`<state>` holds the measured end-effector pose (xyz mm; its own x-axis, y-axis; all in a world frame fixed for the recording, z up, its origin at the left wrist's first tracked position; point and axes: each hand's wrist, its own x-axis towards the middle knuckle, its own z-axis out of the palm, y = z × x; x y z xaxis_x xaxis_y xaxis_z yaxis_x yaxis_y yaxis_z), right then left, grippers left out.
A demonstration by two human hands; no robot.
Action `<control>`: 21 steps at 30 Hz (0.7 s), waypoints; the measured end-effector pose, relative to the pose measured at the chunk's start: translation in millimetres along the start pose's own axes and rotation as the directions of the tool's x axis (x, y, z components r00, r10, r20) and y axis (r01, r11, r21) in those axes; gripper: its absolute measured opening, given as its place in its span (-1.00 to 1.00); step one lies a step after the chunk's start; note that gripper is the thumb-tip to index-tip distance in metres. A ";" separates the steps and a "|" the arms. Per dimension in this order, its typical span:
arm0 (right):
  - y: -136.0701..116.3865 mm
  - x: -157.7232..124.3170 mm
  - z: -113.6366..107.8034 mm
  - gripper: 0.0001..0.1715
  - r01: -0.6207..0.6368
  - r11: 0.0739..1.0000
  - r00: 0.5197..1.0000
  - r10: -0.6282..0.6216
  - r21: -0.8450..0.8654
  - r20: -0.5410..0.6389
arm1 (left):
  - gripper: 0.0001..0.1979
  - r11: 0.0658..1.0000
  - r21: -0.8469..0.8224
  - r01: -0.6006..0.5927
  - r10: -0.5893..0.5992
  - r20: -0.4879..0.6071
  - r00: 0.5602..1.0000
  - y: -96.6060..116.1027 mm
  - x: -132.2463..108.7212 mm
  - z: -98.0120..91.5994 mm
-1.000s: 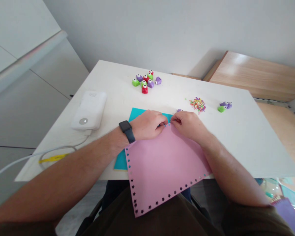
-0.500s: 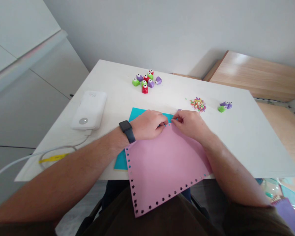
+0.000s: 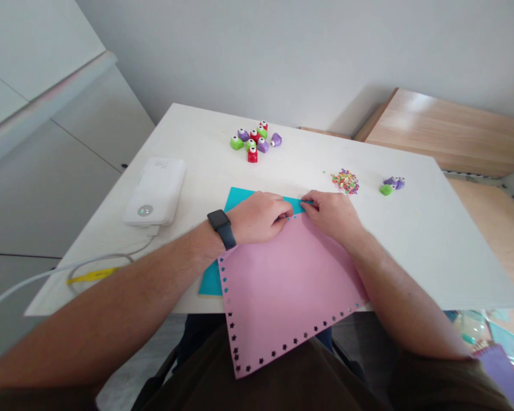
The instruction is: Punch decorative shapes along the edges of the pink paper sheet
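A pink paper sheet [image 3: 289, 279] with star-shaped holes along its left and near edges lies tilted, its near corner hanging over the table edge. Beneath it is a turquoise sheet or pad [image 3: 239, 196]. My left hand [image 3: 261, 216], with a dark watch [image 3: 219, 221] on the wrist, is closed in a pinch on the pink sheet's far edge, where small holes show turquoise. Just right of it, my right hand [image 3: 329, 212] is closed, thumb and fingertips together over the turquoise sheet by the pink edge. Whatever lies within its fingers is hidden.
Several red, green and purple craft punches [image 3: 252, 142] with eyes stand at the back. Further punches [image 3: 393, 185] lie to the right, near a pile of coloured paper bits [image 3: 345, 181]. A white power bank [image 3: 155, 191] with a cable [image 3: 92, 261] sits at left.
My right fingertips have shifted slightly, away from the pink edge onto the turquoise sheet. A purple bit behind that hand no longer shows. My left hand and the pink sheet stay put.
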<state>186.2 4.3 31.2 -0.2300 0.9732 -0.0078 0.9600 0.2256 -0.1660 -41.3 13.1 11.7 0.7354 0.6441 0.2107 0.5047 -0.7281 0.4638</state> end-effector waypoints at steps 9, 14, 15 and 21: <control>-0.9 2.4 0.7 -0.68 -0.025 0.999 1.000 0.025 -0.048 -0.008 | -0.78 1.000 -0.004 -0.006 0.006 0.002 1.000 -0.4 0.2 0.5; -0.9 2.9 1.6 -0.68 -0.031 0.997 0.999 0.029 -0.072 -0.030 | -0.79 1.000 -0.008 0.000 0.000 0.006 1.000 -0.1 0.1 0.7; -0.4 2.9 1.4 -0.68 -0.033 0.997 0.999 0.031 -0.069 -0.032 | -0.79 1.000 -0.008 0.000 0.000 0.007 1.000 0.1 0.1 0.6; 4.0 2.6 -1.4 -0.69 -0.028 1.000 0.999 0.028 0.010 -0.039 | -0.78 1.000 -0.008 -0.007 0.007 0.005 1.000 0.1 -0.1 0.3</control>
<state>189.6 7.8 31.9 -0.1966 0.9801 0.0264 0.9644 0.1982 -0.1751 -41.1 12.9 11.4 0.7411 0.6377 0.2101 0.4957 -0.7307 0.4694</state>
